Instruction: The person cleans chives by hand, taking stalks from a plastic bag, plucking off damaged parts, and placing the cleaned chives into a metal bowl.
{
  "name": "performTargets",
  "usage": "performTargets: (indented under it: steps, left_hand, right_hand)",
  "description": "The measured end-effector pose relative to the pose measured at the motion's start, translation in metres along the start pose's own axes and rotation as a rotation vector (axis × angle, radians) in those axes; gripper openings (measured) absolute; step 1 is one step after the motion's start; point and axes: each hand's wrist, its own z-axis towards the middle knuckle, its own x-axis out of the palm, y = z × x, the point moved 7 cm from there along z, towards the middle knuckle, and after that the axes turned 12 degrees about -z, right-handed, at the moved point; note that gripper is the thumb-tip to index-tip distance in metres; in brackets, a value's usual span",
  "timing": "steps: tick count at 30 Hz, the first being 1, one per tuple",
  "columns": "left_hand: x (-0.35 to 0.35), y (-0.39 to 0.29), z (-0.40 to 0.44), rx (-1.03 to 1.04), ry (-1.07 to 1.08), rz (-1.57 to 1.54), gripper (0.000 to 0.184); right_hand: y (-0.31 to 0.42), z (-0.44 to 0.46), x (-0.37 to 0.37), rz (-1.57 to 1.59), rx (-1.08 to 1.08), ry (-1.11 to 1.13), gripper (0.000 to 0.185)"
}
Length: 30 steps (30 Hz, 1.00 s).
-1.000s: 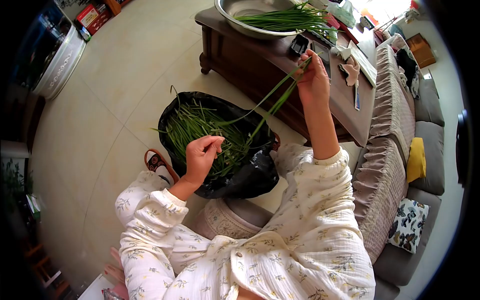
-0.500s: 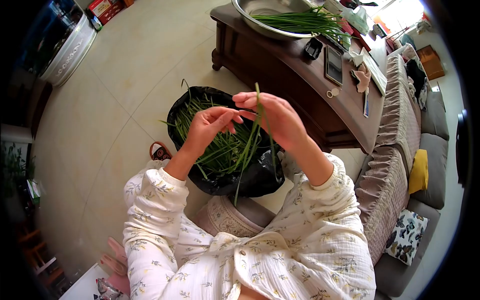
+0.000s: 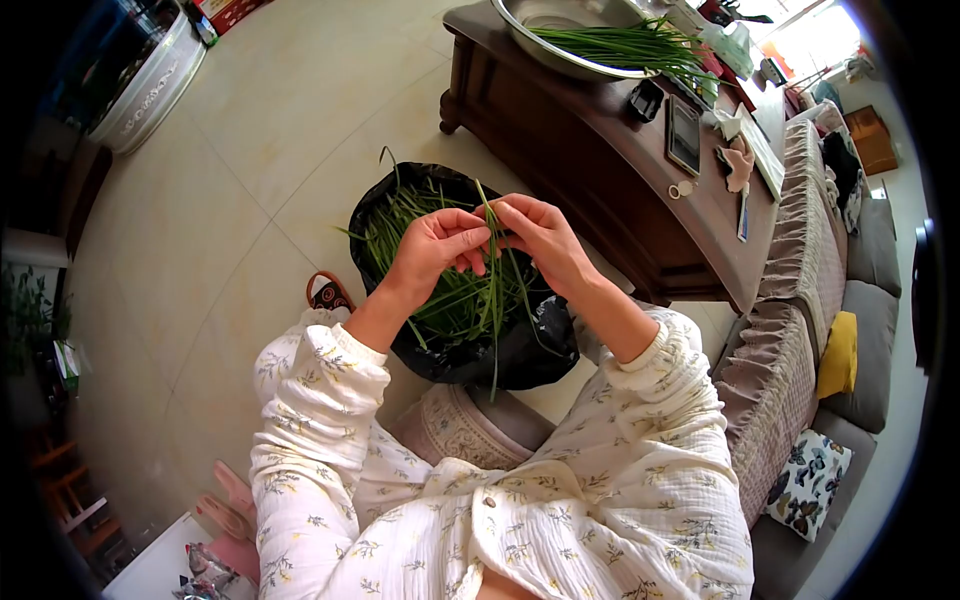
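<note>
Above a black plastic bag (image 3: 520, 355) full of loose green stalks (image 3: 440, 300), my two hands meet. My right hand (image 3: 540, 235) pinches a few long green blades (image 3: 494, 300), which hang down over the bag, their upper tips poking out above the fingers. My left hand (image 3: 435, 250) has its thumb and forefinger pressed together right beside the blades; whatever lies between those fingertips is too small to make out. A steel basin (image 3: 560, 62) on the dark wooden table (image 3: 590, 110) holds a bundle of similar green blades (image 3: 625, 45).
On the table lie a phone (image 3: 684, 135), a black tray (image 3: 645, 100) and papers (image 3: 762, 155). A sofa (image 3: 790, 300) runs along the right. In front of me is a round stool (image 3: 465, 425); a slippered foot (image 3: 328, 292) is left of the bag.
My right hand has come down from beside the table to above the bag, bringing the blades with it. My left hand has moved up to meet it. The view has shifted slightly.
</note>
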Motion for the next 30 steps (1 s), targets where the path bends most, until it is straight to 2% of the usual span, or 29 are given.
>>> performTargets:
  steps: [6,11,14,17,20,25,30]
  left_hand:
    - [-0.007,0.003,-0.001,-0.093,0.026,0.037,0.011]
    - [-0.008,0.0,-0.002,-0.124,0.041,0.115,0.012]
    - [-0.008,-0.009,0.0,0.037,-0.013,0.121,0.012]
    - [-0.01,-0.011,0.002,0.088,-0.083,0.118,0.014]
    - [-0.013,-0.008,0.005,0.106,-0.075,0.066,0.015]
    - [-0.023,0.002,0.005,0.01,-0.11,-0.041,0.009]
    - [-0.022,0.004,0.006,-0.04,-0.059,-0.18,0.01]
  right_hand:
    - [-0.011,0.006,-0.002,-0.121,-0.064,0.014,0.013]
    - [-0.007,0.003,-0.002,-0.06,-0.054,0.012,0.014]
    - [-0.009,0.003,-0.002,-0.048,-0.039,0.027,0.014]
    - [-0.011,0.003,-0.001,-0.143,-0.077,0.025,0.013]
    - [-0.016,0.004,0.002,-0.221,-0.113,0.031,0.013]
    - [-0.012,0.002,0.006,-0.286,-0.121,0.043,0.014]
    - [-0.014,-0.001,0.012,0.014,0.038,0.171,0.017]
